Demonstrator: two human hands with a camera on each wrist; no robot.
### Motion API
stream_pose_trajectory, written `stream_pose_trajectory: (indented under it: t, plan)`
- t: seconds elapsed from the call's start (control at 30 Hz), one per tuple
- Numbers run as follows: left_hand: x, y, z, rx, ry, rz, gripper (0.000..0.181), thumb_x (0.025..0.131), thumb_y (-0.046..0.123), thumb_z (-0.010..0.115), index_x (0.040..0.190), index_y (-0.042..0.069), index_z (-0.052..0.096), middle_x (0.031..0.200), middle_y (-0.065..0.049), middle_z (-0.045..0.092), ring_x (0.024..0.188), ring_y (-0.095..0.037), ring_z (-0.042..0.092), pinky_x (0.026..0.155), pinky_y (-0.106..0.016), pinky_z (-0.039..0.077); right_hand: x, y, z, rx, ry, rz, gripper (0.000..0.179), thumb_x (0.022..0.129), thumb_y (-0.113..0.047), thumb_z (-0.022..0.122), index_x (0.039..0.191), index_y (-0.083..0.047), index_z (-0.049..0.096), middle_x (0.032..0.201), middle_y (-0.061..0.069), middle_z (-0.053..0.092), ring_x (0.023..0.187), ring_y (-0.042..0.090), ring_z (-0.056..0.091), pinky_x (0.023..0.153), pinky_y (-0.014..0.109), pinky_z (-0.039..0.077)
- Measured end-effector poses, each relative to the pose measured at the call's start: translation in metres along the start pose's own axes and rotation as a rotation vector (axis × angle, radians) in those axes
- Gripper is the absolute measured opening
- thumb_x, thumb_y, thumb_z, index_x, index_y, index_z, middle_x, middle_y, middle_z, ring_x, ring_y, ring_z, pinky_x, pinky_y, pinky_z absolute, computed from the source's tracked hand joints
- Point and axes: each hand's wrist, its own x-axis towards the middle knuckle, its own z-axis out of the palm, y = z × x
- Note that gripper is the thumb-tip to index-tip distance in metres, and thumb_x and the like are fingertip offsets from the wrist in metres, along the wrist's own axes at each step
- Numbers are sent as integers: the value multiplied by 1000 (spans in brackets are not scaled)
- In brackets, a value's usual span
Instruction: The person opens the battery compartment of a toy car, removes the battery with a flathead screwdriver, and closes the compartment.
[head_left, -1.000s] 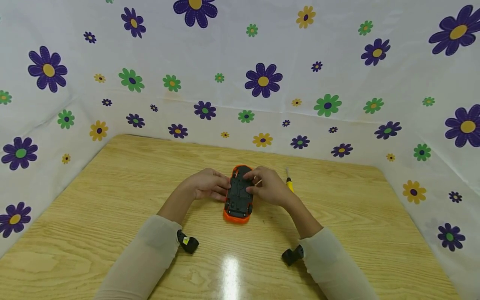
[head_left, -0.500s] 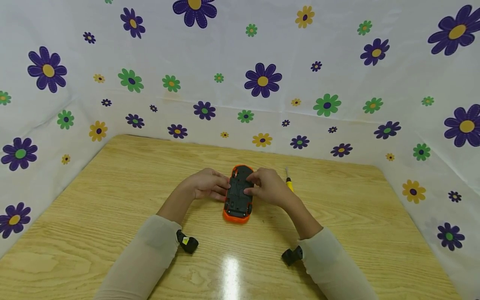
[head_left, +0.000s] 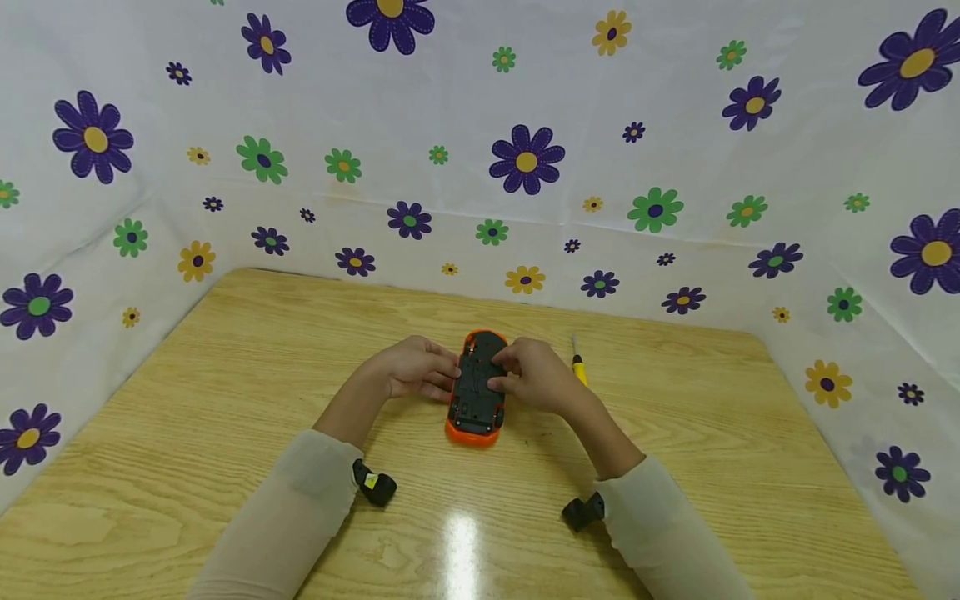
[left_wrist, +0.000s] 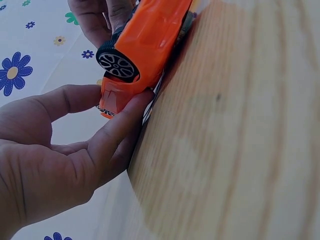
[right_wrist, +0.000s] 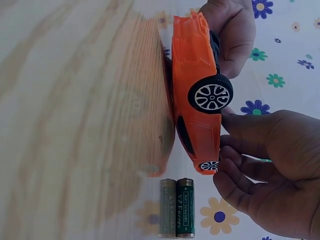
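Observation:
An orange toy car lies upside down on the table, its black underside up. My left hand pinches the car's side; in the left wrist view the thumb and fingers of the left hand are at opposite edges of the body. The right hand touches the underside with bent fingers and thumb. In the right wrist view, that right hand meets the car along its underside, and whether anything small is between its fingertips is hidden.
A screwdriver with a yellow and black handle lies right of the right hand. A green battery stands out near the car in the right wrist view, its reflection beside it. Flowered cloth borders the wooden table.
The right hand's fingertips have shifted slightly over the car's underside, the fingers drawing a little nearer me. The left hand and the car have stayed in place.

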Motion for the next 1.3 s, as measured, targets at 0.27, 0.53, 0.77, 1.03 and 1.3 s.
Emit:
stream_pose_trajectory:
  t: [0.27,0.53,0.77,1.03,1.3]
  plan:
    - [-2,1,0,10,-1,4,51,101,-1,57,148,-11,42,137,-29,57,114,-35,66,91,-43,60,0,-1,0,1,-16,-14,33,94,-17,77,119,4,73,87,6,61,75,18,52,63,29,43]
    - [-2,0,-1,0,4,-5,52,101,0,58,149,-9,42,136,-28,58,111,-32,68,91,-43,60,0,-1,1,-15,-21,-14,33,95,-18,77,119,3,73,88,6,62,76,18,53,65,29,44]
    - [-2,1,0,15,7,-1,51,101,3,59,148,-9,44,132,-27,62,108,-31,69,89,-42,61,0,-1,-2,-31,-27,-1,34,94,-20,77,119,2,74,88,4,63,77,18,54,66,30,45]
    - [-1,0,-1,14,10,7,52,101,4,60,149,-7,44,133,-27,61,110,-32,68,90,-43,61,1,-6,-4,-83,-30,-39,34,94,-19,78,120,3,73,96,8,67,83,18,59,74,34,53]
    - [-2,1,-2,5,16,19,50,100,3,61,147,-8,46,131,-27,62,108,-32,69,89,-44,61,4,-13,-4,-60,-16,-62,30,94,-13,76,120,2,72,105,11,73,90,19,68,81,35,60]
